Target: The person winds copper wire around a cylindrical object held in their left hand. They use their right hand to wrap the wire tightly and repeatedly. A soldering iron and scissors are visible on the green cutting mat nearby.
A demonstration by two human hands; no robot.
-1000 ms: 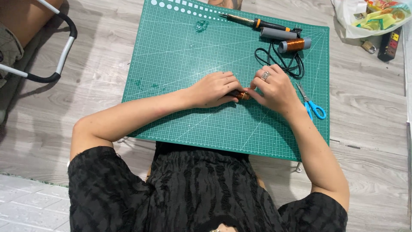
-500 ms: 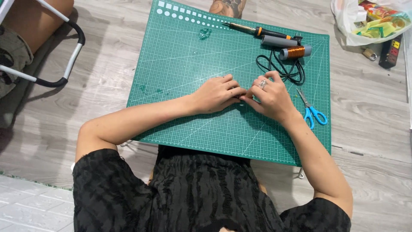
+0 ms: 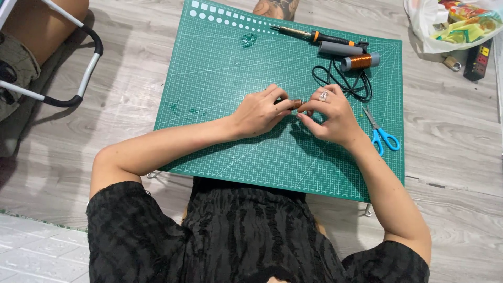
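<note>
Head view: a small copper-brown coil (image 3: 296, 103), short and cylindrical, sits mid-way across the green cutting mat (image 3: 220, 68), pinched between the fingertips of the left hand (image 3: 259, 111) and right hand (image 3: 330, 116), both narrowly closed on it.

matt green cutting mat (image 3: 220, 120), glossy copper coil (image 3: 296, 104)

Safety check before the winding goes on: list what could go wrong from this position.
1. The small copper coil is pinched only by the fingertips of the left hand and right hand; a weak grip could let it slip and unwind.
2. The soldering iron lies loose on the green cutting mat, its black cord looped near the right hand, so a snag might drag it.
</note>
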